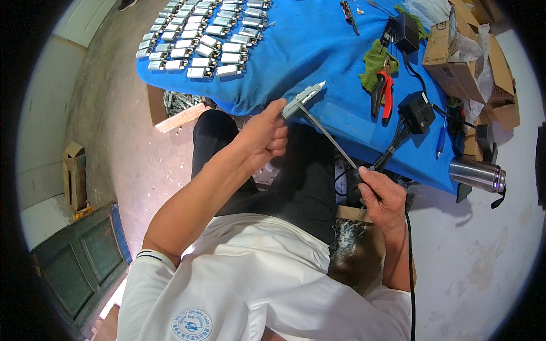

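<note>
Hands first: left hand (267,136), centre of frame, is closed around a small silver metal piece (301,98) whose pale tip juts toward the blue tabletop (318,40). Right hand (380,196), lower right of centre, is closed on the handle of a corded soldering iron (333,139); its thin shaft runs up and left until the tip meets the silver piece just beside the left fingers. Both are held over the person's lap, at the near edge of the tabletop.

Upper left of frame: rows of finished-looking silver pieces (199,40) lie laid out on the blue cloth, many in number. Below the tabletop edge, a cardboard box of loose metal parts (179,105) sits on the floor; a second box with similar parts (348,233) shows under the right forearm.

Judgement: a good share appears done, yet stock remains in both boxes, so work is well short of complete.

Right of centre: red-handled pliers (384,91), a green rag (372,62), a black power strip (417,111). Far right: cardboard boxes (455,62) and a steel flask (476,173)
</note>
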`<state>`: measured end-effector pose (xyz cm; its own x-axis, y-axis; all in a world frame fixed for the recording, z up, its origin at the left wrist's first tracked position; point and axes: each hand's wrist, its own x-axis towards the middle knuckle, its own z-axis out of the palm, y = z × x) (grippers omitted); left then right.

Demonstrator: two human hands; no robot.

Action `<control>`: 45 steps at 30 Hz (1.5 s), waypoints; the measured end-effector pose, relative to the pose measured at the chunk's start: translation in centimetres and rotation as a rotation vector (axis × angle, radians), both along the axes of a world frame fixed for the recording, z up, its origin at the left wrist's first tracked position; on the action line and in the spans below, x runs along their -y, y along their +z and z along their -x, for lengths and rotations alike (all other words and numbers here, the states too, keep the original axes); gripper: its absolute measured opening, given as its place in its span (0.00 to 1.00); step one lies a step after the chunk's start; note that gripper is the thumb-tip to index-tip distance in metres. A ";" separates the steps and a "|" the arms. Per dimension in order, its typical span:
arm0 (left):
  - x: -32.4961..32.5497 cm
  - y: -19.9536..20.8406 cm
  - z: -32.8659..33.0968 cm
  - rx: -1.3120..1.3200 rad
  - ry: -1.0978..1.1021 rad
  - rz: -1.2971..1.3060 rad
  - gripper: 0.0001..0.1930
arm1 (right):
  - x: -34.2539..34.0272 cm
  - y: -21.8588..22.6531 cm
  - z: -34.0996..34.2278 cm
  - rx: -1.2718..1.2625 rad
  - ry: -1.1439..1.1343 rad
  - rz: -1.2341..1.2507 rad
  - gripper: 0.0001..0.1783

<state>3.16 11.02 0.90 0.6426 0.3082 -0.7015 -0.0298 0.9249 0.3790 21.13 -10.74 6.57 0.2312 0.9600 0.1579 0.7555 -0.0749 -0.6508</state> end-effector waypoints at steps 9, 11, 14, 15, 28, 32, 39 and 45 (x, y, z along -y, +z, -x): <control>-0.2 0.5 -0.1 -0.046 -0.049 -0.065 0.26 | -0.4 1.2 -0.6 -0.156 -0.040 0.126 0.16; -0.1 0.8 -0.2 -0.062 -0.045 -0.068 0.26 | -0.4 1.3 -0.6 -0.179 -0.039 0.137 0.16; 0.0 1.1 -0.2 -0.074 -0.044 -0.079 0.26 | -0.7 1.8 -0.7 -0.188 -0.028 0.159 0.16; 0.0 1.2 -0.2 -0.076 -0.045 -0.083 0.26 | -0.8 1.9 -0.8 -0.200 -0.027 0.167 0.16; -1.2 0.3 0.6 -0.058 -0.055 -0.036 0.21 | -0.3 1.6 0.0 -0.663 -0.307 0.372 0.15; -1.2 -0.1 0.9 -0.002 -0.048 -0.019 0.23 | 3.0 3.6 -1.6 -0.483 -0.320 0.288 0.15; -0.4 0.4 -0.2 -0.021 0.003 0.070 0.27 | 2.4 1.6 1.2 -0.120 -0.155 0.063 0.16; -0.7 0.1 0.1 0.013 -0.010 0.095 0.28 | 1.6 0.8 1.5 0.048 -0.065 -0.036 0.16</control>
